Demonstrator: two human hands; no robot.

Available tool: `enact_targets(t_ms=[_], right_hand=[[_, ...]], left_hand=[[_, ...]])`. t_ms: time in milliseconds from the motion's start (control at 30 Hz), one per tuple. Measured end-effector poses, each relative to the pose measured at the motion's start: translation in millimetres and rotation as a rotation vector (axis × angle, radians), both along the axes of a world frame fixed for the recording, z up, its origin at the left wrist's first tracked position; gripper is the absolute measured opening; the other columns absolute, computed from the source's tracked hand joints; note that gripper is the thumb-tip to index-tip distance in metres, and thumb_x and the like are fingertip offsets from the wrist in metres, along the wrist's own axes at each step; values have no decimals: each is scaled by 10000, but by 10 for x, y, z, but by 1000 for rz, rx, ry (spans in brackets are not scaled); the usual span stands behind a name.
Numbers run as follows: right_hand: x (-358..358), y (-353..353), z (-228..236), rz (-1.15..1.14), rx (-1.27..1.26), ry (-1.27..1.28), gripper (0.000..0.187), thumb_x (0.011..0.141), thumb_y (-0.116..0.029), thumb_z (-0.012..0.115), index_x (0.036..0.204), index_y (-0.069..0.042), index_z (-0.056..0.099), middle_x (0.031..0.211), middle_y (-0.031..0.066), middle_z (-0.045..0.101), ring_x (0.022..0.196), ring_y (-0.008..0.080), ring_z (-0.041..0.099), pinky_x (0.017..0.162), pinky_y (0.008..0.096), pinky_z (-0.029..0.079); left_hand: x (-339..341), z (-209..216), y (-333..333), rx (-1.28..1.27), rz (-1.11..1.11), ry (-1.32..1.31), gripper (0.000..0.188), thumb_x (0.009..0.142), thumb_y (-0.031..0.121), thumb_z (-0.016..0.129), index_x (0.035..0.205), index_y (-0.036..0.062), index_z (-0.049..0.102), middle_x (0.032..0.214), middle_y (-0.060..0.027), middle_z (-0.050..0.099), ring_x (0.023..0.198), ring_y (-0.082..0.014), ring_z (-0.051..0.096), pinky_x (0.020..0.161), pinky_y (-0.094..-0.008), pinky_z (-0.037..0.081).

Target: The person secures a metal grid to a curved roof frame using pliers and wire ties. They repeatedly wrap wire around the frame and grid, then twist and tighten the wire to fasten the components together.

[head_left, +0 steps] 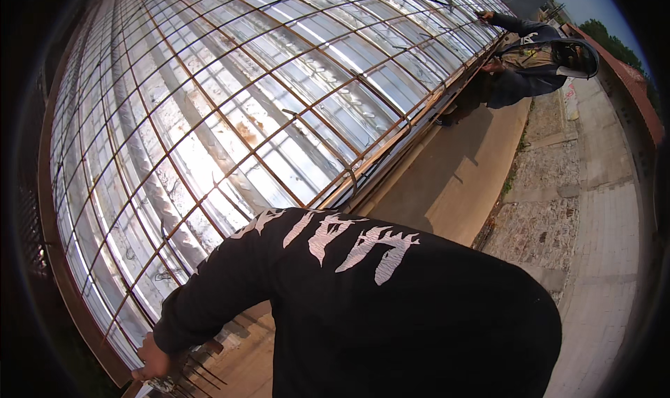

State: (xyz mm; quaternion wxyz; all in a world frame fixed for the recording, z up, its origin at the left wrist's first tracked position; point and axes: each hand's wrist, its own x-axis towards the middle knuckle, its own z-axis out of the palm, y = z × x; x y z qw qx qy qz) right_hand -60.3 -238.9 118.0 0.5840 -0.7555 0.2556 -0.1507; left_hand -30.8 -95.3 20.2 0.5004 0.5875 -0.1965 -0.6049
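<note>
My right arm, in a black sleeve with pale lettering, reaches across to the lower left. At its end my right hand [153, 359] is closed at a bundle of thin dark wires [201, 376], whose ends fan out beside it. The fingers are partly blurred, so their exact grip is hard to see. Above and around the arm spreads a rust-brown rebar grid [255, 152], lying over shiny corrugated metal decking [164, 129]. My left hand does not show.
A co-worker [530, 56] in dark clothes and a cap bends over the deck's far right edge, one hand on the mesh. A brown board walkway [447, 168] runs along that edge. Beyond lie a rough concrete strip [537, 237] and a reddish wall [621, 77].
</note>
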Motion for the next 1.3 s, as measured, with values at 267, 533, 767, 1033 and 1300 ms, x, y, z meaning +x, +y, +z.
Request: enact_targets(t_ms=[267,533,767,1033,1300], right_hand=[[-746,66,232,-47,-192,-181,516,725,-452,773,1013,-31,699,921,189,711,911,271,693,727,399,523],[-1814,459,524,-556,410,-422,244,727,-193,744,927,-85,655,872,99,665,800,229,675,624,402,535],[-2309,573,424,-474,572,-412,390,732,-216,764,1042,-28,622,835,87,643,698,194,622,461,308,493],[-2738,890,345,-687,267,-544,192,869,-83,634,1027,-12,551,868,66,609,821,127,607,698,286,503],[-3310,1100,727,-1112,260,-737,260,904,-119,591,1126,4,541,726,38,489,597,113,465,544,272,392]], left_hand=[[-372,491,-918,-410,-186,-341,443,956,383,389,1146,1,506,883,-88,533,678,-159,501,590,-282,433],[-641,623,-1262,-548,-267,-499,517,985,471,368,1136,-1,514,912,-90,553,715,-161,516,630,-274,422],[-454,861,-1359,-608,-435,-571,589,1010,548,350,1126,-4,521,937,-92,571,748,-162,529,665,-268,412],[-475,1155,-1026,-844,-1127,-962,543,866,237,717,1331,22,537,1337,-207,502,1224,-344,511,1046,-434,396],[-482,828,-816,-951,-904,-1124,451,791,139,755,1198,38,589,1100,-167,558,976,-299,565,894,-421,426]])
